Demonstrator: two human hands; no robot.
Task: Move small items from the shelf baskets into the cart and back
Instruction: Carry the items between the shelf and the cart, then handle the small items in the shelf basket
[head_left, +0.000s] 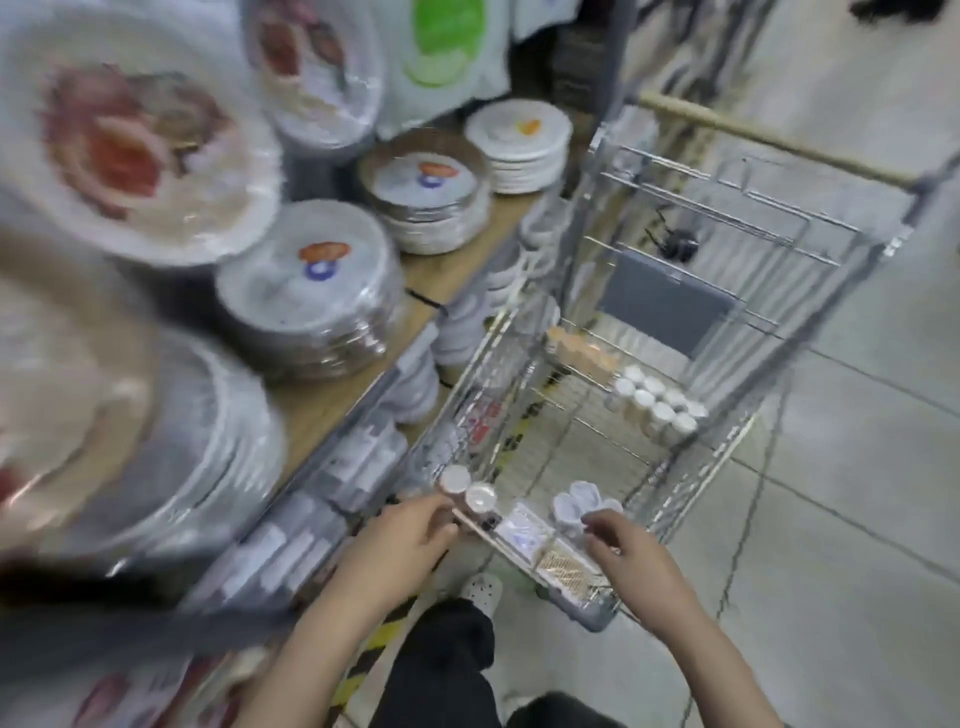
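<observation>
Blurred view looking down from head height at two bare hands beside a wire cart on a grey floor.

Left hand at the cart's near left corner, fingers curled around something small and thin, perhaps a wooden stick; too blurred to tell exactly. Just above it, two small jars with white lids, touching each other, at the cart's edge.

Right hand over the cart's near end, fingertips drawn together in a narrow pinch close to a clear packet of small white cups; unclear whether anything held. Beside that hand, inside the cart, a flat clear packet and a packet of toothpicks.

Farther along the cart floor, a wrapped cluster of white-capped bottles against the right wall, and an orange-tinted pack beyond it.

To the left, a wooden shelf with stacks of wrapped paper plates, more plate packs hanging above. Below the shelf edge, rows of small packaged goods, too blurred to identify.

At bottom, dark trousers and a pale shoe.
</observation>
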